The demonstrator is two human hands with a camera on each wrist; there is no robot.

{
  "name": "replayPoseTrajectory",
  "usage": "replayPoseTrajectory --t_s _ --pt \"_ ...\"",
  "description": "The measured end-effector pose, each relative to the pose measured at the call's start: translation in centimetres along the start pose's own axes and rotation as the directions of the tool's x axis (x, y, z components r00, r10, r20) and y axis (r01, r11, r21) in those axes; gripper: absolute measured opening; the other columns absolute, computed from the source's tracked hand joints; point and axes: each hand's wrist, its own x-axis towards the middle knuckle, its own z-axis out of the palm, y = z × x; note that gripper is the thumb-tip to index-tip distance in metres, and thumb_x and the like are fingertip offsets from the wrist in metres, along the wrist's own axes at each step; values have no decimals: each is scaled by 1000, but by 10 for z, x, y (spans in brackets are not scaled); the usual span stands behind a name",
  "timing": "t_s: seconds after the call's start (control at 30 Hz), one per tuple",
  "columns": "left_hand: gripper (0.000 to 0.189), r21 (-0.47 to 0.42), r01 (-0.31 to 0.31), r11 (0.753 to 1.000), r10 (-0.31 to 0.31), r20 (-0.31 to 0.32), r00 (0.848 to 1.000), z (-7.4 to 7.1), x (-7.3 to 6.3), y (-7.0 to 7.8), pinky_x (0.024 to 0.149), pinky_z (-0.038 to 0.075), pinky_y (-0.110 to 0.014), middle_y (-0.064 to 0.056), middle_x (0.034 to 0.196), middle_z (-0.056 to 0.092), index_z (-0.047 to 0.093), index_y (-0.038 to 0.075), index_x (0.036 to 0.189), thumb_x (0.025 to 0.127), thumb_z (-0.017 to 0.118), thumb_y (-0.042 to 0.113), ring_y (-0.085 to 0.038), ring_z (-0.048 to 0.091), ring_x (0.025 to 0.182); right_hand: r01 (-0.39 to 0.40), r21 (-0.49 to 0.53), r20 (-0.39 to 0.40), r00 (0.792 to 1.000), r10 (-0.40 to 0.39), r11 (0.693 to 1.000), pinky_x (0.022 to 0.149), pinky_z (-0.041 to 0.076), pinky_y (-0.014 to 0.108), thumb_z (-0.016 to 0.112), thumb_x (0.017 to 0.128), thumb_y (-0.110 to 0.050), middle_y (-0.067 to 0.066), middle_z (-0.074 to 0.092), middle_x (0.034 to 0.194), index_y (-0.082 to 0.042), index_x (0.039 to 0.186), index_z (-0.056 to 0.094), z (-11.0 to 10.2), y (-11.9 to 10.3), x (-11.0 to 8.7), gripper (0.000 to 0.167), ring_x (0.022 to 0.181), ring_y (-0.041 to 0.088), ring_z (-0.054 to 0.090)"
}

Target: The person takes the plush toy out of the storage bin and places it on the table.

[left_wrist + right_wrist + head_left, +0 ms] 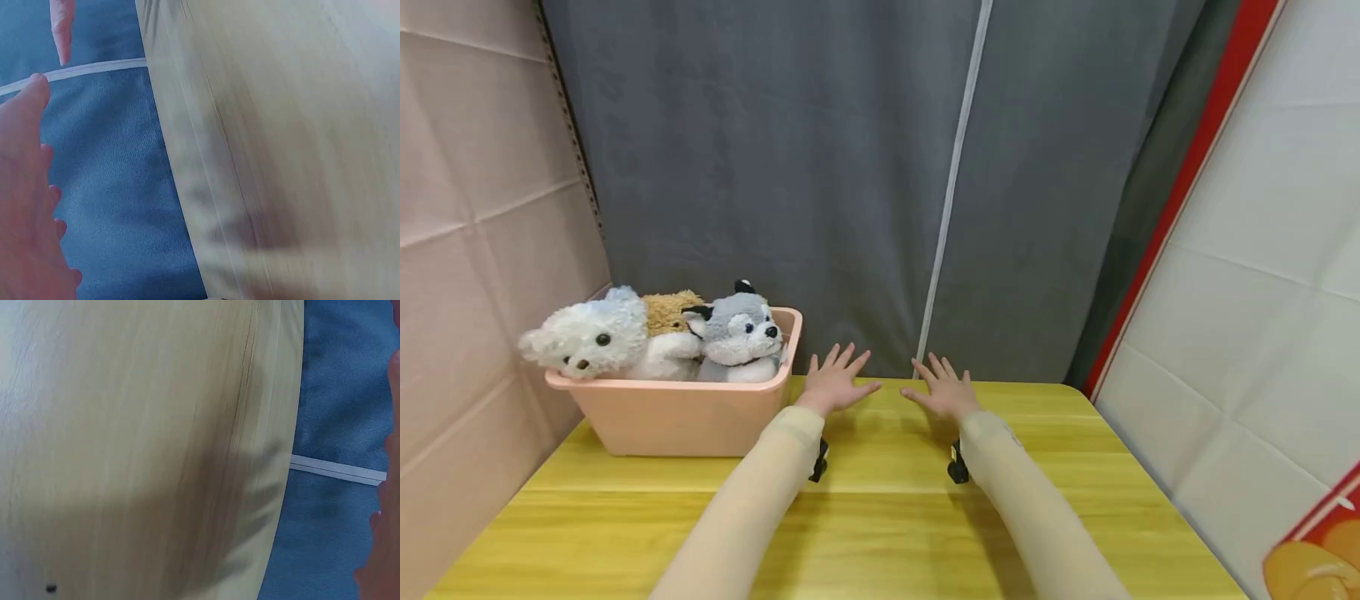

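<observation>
Both hands hover over the far part of the wooden table point(887, 517), fingers spread and nothing held. The left hand point(835, 385) is just right of a pink plastic bin point(692, 417). A short gap separates it from the right hand point(946, 392). Several plush toys fill the bin: a white one point(591, 337) leaning over the left rim, a tan one point(672, 312) partly hidden behind, and a grey-and-white dog point(739, 333) at the right. In the left wrist view the left hand point(25, 200) shows at the left edge; the right hand point(381, 537) shows at the right edge in its own view.
A grey curtain point(775, 167) with a pale vertical strip point(955, 175) hangs behind the table's far edge. Pinkish panels point(475, 250) stand at the left, and a white panel point(1247, 292) with a red border stands at the right. Small black devices are worn under both wrists.
</observation>
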Motion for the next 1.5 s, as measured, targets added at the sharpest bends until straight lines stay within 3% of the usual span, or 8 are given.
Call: replayPoseTrajectory --t_s 0.2,0.43,0.6,0.73,0.9,1.2,1.33,1.5 --pt "72 20 -44 999 45 -42 998 -7 -10 0 111 6 -61 -2 161 11 21 33 154 93 34 69 -29 4 147 33 -9 -41 999 -33 999 107 3 69 37 90 -71 10 7 161 -27 155 19 -15 -6 -2 81 146 34 5" --pt "69 140 -125 982 142 -113 983 -34 -33 6 113 2 -58 4 162 6 19 37 154 94 34 68 -24 1 148 140 -20 -89 986 -141 990 106 11 69 36 91 -71 12 8 161 -25 155 19 -47 -15 2 81 145 37 9" --pt "69 304 -175 937 229 -152 961 -52 -59 7 114 4 -55 6 162 4 16 40 153 93 31 69 -22 1 148 194 -60 -87 976 -199 979 107 14 67 35 93 -68 11 7 161 -25 156 17 -66 -23 8 78 145 37 10" --pt "70 410 -243 879 342 -185 921 -64 -80 1 114 5 -55 4 162 9 19 37 154 93 36 68 -22 4 148 215 -96 -103 969 -225 972 108 14 65 38 94 -65 10 7 161 -25 156 17 -78 -28 15 76 146 33 9" --pt "71 500 -288 817 426 -186 885 -75 -108 -16 113 3 -56 1 161 12 22 35 154 92 41 67 -23 6 147 265 -132 -150 947 -283 955 109 12 64 43 94 -63 8 5 162 -28 156 15 -89 -39 24 77 147 32 7" --pt "72 538 -260 802 432 -221 875 -86 -152 -72 113 8 -57 -1 161 16 25 33 153 92 49 62 -25 12 147 364 -187 -177 901 -396 913 111 11 60 46 92 -64 4 1 162 -35 155 8 -95 -73 35 80 148 24 1" --pt "69 558 -257 789 467 -272 842 -89 -162 -97 112 15 -56 -5 157 27 29 29 153 94 47 60 -27 22 144 393 -202 -181 885 -428 897 112 10 59 48 92 -63 4 1 162 -33 156 10 -97 -84 39 80 148 24 0" --pt "63 553 -237 799 480 -349 805 -86 -169 -118 105 29 -57 -8 148 40 36 27 150 99 25 61 -30 35 136 419 -229 -181 869 -461 879 113 9 57 46 91 -65 2 -1 162 -33 156 9 -98 -98 46 81 148 24 0"
